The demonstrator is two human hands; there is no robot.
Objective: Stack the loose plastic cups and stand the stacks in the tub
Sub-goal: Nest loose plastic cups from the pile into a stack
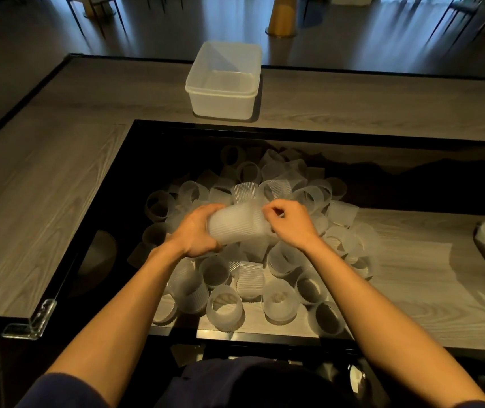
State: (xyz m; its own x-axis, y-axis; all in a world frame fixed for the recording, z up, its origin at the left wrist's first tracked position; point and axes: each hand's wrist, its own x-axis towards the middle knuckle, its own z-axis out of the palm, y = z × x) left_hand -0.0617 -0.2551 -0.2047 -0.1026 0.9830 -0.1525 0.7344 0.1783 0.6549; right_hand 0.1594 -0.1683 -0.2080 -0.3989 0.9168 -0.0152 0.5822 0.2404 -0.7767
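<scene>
Left hand [197,231] clamped round sideways cup stack [235,228]; right hand [291,222] pinching stack's rim end. Both above loose cup pile [279,290]. Tub [220,104] beyond pile.

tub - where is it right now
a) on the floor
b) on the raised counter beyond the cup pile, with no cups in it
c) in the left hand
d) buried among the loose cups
b: the tub stands on the counter past the pile of loose cups and looks empty, while the left hand and right hand hold a stack of cups over the pile.
</scene>
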